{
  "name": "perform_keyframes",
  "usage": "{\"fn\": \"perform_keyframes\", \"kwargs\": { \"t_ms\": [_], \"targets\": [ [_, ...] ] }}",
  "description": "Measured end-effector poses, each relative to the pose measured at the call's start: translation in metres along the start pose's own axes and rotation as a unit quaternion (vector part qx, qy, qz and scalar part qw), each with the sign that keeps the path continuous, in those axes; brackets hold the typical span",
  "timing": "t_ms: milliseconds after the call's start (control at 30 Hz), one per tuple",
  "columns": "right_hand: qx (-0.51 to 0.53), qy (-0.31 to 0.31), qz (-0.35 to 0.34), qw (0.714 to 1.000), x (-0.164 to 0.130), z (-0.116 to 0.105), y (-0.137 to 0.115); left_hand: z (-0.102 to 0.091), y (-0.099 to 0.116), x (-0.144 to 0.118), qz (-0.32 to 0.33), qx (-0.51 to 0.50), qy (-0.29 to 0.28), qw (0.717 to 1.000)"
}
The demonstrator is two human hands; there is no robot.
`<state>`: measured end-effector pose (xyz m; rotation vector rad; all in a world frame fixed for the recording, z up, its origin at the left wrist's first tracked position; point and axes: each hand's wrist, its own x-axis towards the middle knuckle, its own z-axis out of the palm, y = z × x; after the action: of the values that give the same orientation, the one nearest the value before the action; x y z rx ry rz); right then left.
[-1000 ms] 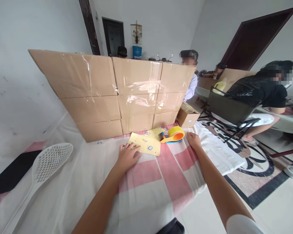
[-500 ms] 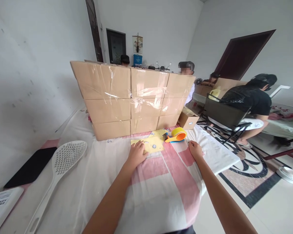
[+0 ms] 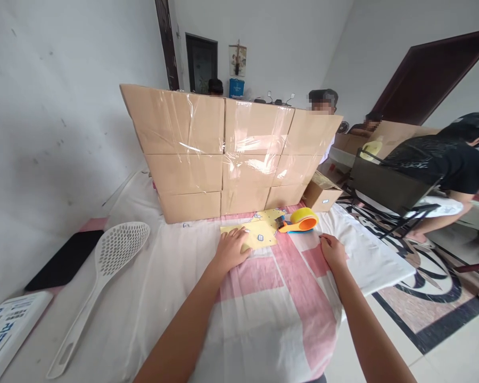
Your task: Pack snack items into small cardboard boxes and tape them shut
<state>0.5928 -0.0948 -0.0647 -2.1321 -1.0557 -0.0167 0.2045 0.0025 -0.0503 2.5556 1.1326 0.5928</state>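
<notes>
My left hand (image 3: 233,250) lies palm down at the edge of a yellow printed patch (image 3: 265,237) on the tablecloth, its fingers stretched out. On the right, my right hand (image 3: 333,252) rests over a pink patch of cloth with its fingers curled in; whether anything is inside them is hidden. Between the hands, a little farther off, an orange tape dispenser (image 3: 299,225) carries a yellow roll of tape (image 3: 304,215). Behind it rises a wall of stacked cardboard boxes (image 3: 191,173) bound with shiny clear tape.
A white slotted skimmer (image 3: 122,246), a black flat object (image 3: 66,260) and a white printed case (image 3: 14,330) lie to the left. One small cardboard box (image 3: 323,192) stands right of the stack. A person sits on a chair (image 3: 395,181) at right; others are behind the boxes.
The view has shifted, so the boxes and table sit farther right in the picture. Both hands keep their places on the cloth. The seated person at right leans further forward.
</notes>
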Motion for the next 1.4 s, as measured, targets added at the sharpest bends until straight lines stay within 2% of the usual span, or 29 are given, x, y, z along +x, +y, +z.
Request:
{"fn": "perform_keyframes", "kwargs": {
  "t_ms": [167, 333, 567, 833, 900, 967, 1067, 1133, 1300, 1400],
  "targets": [
    [0.019, -0.002, -0.007, 1.0, -0.002, -0.001, 0.003, 0.001, 0.002, 0.002, -0.005, -0.001, 0.015, 1.0],
    [0.02, -0.01, 0.006, 1.0, 0.0, -0.004, 0.003, -0.001, 0.001, 0.008, -0.033, -0.017, 0.056, 0.998],
    [-0.004, -0.027, 0.074, 0.997, 0.0, -0.009, -0.008, -0.009, -0.008, 0.011, -0.107, -0.05, 0.119, 0.986],
    [-0.039, -0.042, 0.11, 0.992, -0.002, -0.014, -0.024, -0.001, -0.015, 0.013, -0.12, -0.063, 0.104, 0.985],
    [-0.039, -0.033, 0.104, 0.993, -0.004, -0.014, -0.026, -0.001, -0.016, 0.014, -0.126, -0.055, 0.102, 0.985],
    [-0.029, -0.015, 0.068, 0.997, -0.008, -0.014, -0.03, -0.001, -0.017, 0.014, -0.134, -0.047, 0.1, 0.985],
    [-0.001, 0.014, -0.038, 0.999, -0.016, -0.011, -0.042, 0.001, -0.018, 0.013, -0.138, -0.045, 0.094, 0.985],
    [0.01, 0.003, -0.075, 0.997, -0.02, -0.008, -0.055, 0.003, -0.019, 0.013, -0.139, -0.046, 0.093, 0.985],
    [0.062, -0.093, 0.018, 0.994, -0.019, 0.003, -0.101, 0.003, -0.02, 0.014, -0.143, -0.047, 0.096, 0.984],
    [0.175, -0.095, 0.093, 0.976, -0.008, 0.015, -0.127, 0.0, -0.021, 0.014, -0.15, -0.043, 0.096, 0.983]
  ]
}}
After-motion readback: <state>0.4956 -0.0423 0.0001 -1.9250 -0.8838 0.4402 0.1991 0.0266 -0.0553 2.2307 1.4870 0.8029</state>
